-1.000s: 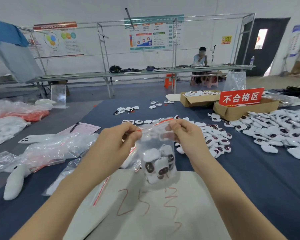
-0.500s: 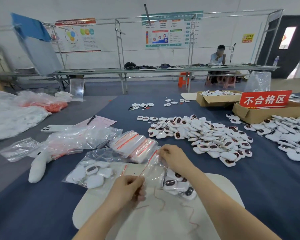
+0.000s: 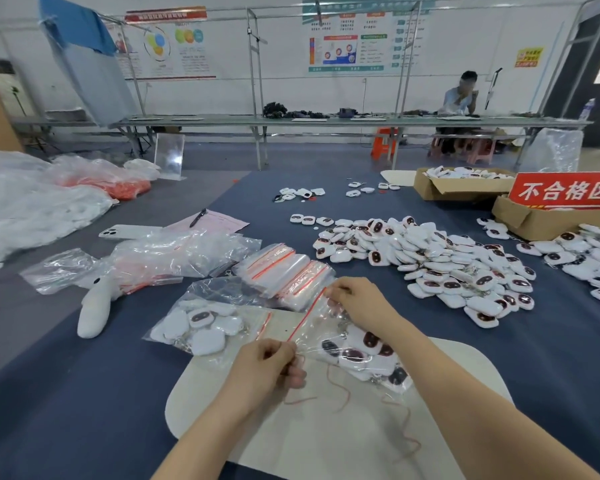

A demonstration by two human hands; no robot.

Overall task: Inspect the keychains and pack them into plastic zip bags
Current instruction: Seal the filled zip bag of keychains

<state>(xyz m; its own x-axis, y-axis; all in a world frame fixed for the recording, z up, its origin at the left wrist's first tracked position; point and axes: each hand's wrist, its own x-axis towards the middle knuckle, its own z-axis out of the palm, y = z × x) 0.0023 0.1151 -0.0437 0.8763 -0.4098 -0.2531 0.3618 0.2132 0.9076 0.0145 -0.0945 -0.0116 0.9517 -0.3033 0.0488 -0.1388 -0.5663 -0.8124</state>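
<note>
Keychains [image 3: 352, 355] fill the zip bag [image 3: 326, 332], left hand [image 3: 267, 370] and right hand [image 3: 361, 303] pinching its red strip, which likely needs pressing shut.

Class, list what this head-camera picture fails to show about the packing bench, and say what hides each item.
Head view:
- Whether the red seal of the zip bag is closed: the left hand and right hand cover its ends.
- Keychains inside it: count unclear, they overlap under creased plastic.
- Contents of the cardboard box: the red sign blocks them.
- Wall poster text: too small, blurred.
</note>
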